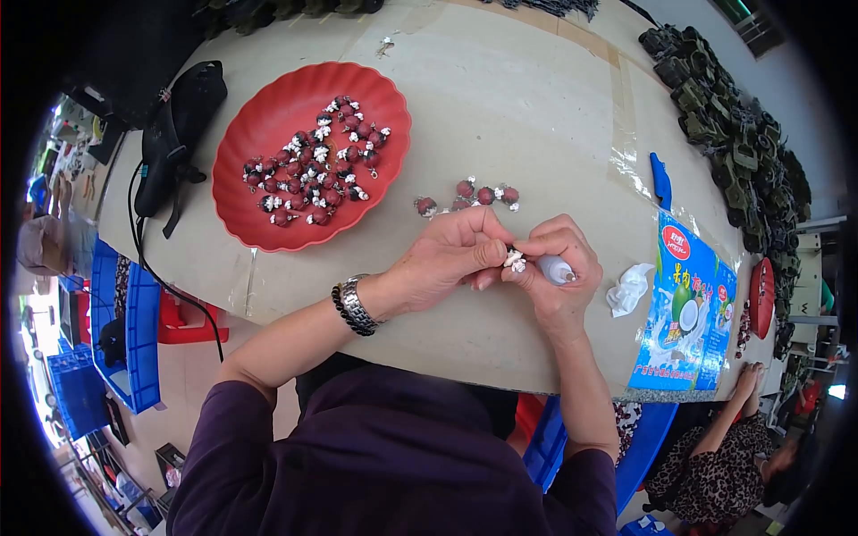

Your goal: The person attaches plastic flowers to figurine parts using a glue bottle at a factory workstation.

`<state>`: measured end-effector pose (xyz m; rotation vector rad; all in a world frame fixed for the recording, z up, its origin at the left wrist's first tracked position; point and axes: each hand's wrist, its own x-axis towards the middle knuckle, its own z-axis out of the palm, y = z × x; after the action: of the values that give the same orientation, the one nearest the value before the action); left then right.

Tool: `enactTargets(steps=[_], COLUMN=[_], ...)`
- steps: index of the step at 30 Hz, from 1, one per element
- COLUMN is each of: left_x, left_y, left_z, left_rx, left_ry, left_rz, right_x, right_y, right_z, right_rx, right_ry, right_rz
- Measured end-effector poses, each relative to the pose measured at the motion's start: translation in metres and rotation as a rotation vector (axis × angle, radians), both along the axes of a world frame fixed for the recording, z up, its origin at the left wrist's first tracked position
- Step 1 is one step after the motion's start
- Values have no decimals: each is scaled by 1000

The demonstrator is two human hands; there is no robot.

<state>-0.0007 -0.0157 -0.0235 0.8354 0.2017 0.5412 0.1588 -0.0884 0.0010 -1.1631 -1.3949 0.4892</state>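
Note:
My left hand [451,256] pinches a small white-topped trinket [515,261] between thumb and fingertips. The rest of the trinket is hidden by the fingers. Close against it, my right hand [565,277] is closed around a small white squeeze bottle [556,269], and its thumb and finger meet at the trinket too. Just beyond the hands lie several dark-red round trinkets [485,196] with white bits on them. Many more red, black and white trinkets [322,170] fill the middle of a red scalloped dish [246,143] at the left.
A crumpled white tissue [629,290] and a blue printed sheet [684,313] lie to the right, a blue tool [660,180] above them. Dark green pieces [728,125] are heaped along the far right. A black cabled device [183,125] sits left. Another person [724,456] works at lower right.

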Motion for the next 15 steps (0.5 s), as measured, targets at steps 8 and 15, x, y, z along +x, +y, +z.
enactTargets(steps=[8, 15], left_x=[1, -1], left_y=[0, 0], left_z=[-2, 5], left_rx=[-2, -36], left_ry=[-1, -44], left_rz=[1, -19], right_x=[0, -1], right_y=[0, 0], right_z=[0, -1], right_rx=[9, 33], right_ry=[1, 30], right_rz=[-12, -21])
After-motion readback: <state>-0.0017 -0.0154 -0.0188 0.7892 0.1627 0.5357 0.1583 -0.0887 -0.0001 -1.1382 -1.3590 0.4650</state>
